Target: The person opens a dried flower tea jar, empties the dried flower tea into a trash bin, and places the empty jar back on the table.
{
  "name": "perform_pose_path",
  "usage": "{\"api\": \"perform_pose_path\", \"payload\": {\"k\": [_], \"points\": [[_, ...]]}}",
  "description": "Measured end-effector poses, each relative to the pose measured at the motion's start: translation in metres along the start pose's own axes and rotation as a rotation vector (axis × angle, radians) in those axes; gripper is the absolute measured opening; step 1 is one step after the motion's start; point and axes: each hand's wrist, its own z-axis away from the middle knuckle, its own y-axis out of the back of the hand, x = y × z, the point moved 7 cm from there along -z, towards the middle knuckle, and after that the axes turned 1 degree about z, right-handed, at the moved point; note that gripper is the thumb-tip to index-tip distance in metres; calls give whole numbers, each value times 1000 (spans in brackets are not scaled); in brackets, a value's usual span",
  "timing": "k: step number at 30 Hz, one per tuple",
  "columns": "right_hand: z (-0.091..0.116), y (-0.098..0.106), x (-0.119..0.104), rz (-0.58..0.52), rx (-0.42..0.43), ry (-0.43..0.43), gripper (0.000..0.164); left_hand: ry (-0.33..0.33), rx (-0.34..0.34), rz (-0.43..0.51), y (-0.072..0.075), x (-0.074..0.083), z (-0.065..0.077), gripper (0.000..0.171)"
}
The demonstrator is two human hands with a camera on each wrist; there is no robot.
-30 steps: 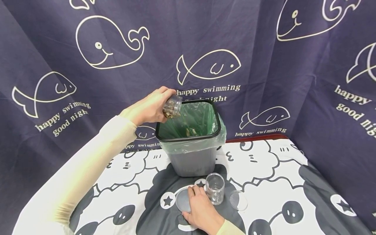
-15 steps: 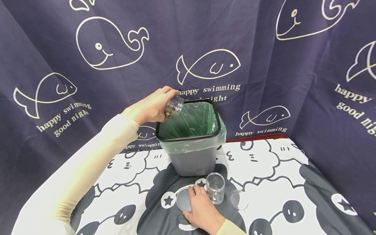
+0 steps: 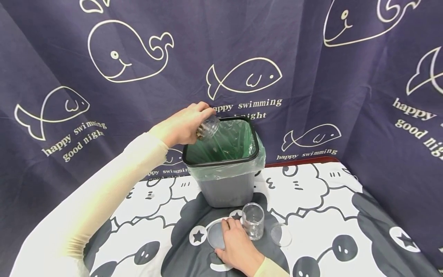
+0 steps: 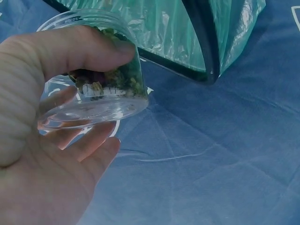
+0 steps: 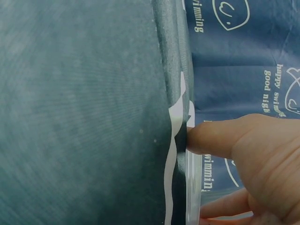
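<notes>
In the head view my left hand (image 3: 188,124) grips a clear plastic jar (image 3: 209,127), tipped sideways over the left rim of a bin (image 3: 226,190). Dried greenish-brown plant bits (image 4: 112,82) lie inside the jar, seen in the left wrist view with the thumb across its side. My right hand (image 3: 240,246) rests low on the patterned cloth, between a round clear lid (image 3: 215,236) and a second clear jar (image 3: 253,223) standing upright. Its fingers lie along the lid's right edge. In the right wrist view the thumb (image 5: 215,137) extends to the cloth.
A green bag (image 3: 221,142) lines the grey bin and folds over its black rim. Another round clear lid (image 3: 281,235) lies right of the upright jar. A dark blue curtain (image 3: 311,84) with fish and whales hangs behind the white and grey cloth (image 3: 311,219).
My left hand has moved slightly right with the jar, over the bin. Less of the plant bits shows in the jar, and pieces that were falling into the bin are gone. The right hand stays put.
</notes>
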Motion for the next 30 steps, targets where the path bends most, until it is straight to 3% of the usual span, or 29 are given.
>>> {"api": "perform_pose_path", "payload": {"k": [13,21,25,30], "points": [[0,0,0,19,22,14,85,-58,-41,-151,-2,14,-3,83],[2,0,-1,33,54,30,86,-99,-72,-371,-10,28,-5,71],[2,1,-1,38,74,40,87,-158,-12,-472,-11,39,-4,64],[1,2,-1,42,67,38,86,-188,40,-516,-10,48,-4,59]]}}
